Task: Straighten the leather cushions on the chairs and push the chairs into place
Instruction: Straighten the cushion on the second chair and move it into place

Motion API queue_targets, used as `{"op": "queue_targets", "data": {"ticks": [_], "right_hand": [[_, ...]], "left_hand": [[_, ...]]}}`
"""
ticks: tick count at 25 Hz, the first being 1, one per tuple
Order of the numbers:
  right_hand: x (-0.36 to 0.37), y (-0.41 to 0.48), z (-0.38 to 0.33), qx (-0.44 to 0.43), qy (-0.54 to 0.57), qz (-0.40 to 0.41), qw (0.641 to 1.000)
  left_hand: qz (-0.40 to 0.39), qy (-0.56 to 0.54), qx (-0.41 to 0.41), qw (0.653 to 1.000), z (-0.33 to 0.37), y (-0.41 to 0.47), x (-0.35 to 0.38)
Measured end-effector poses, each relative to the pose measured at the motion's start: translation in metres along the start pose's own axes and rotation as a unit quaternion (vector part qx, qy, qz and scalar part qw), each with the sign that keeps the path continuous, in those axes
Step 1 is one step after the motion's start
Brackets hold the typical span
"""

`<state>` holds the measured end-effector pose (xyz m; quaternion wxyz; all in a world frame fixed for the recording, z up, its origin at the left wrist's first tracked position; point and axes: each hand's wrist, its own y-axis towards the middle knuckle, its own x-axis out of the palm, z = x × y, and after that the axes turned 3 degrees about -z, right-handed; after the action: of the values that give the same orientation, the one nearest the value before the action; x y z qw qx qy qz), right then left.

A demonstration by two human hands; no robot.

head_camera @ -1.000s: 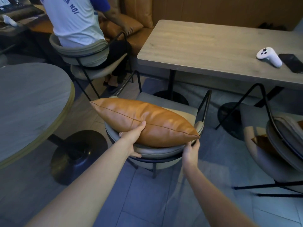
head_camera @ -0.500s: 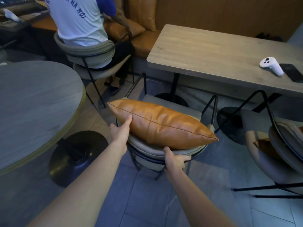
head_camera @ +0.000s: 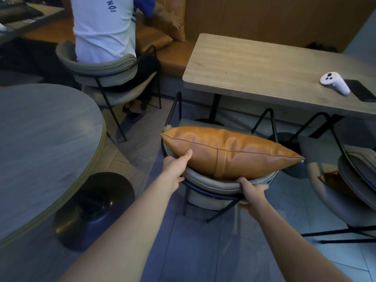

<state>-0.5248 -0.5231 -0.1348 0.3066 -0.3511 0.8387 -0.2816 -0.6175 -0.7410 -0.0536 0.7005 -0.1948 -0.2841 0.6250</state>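
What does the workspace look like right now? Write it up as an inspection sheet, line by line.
Surface: rectangular wooden table ahead; round table to the left.
Job's things: tan leather cushion lies against the backrest of the grey chair; second chair at right, not pushed in.
Clutter: white controller and dark phone on the wooden table.
Grippers: left hand on chair back, thumb on cushion; right hand grips the backrest.
Cables: nothing seen.
Surroundings: seated person; tan bench; tiled floor.
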Motion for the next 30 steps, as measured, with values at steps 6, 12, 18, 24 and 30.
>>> {"op": "queue_targets", "data": {"ticks": [6,12,18,24,30], "right_hand": [[-0.002,-0.023,-0.017,-0.006,0.083,-0.001,0.997],[0.004,-0.026,0.002,-0.01,0.099,0.026,0.995],[0.002,-0.008,0.004,-0.01,0.064,0.024,0.998],[-0.019,0.0,-0.021,-0.017,0.018,-0.008,1.0],[0.003,-0.057,0.008,-0.49,-0.379,0.214,0.755]], "left_hand": [[-0.041,0.014,-0.012,0.999,0.008,0.006,0.008],[-0.053,0.054,-0.03,0.997,0.007,0.013,0.002],[-0.054,0.038,-0.051,0.996,0.014,0.016,0.015],[-0.089,0.034,-0.041,0.995,0.017,0.018,0.024],[-0.064,0.039,-0.028,0.997,0.01,0.014,0.025]]}}
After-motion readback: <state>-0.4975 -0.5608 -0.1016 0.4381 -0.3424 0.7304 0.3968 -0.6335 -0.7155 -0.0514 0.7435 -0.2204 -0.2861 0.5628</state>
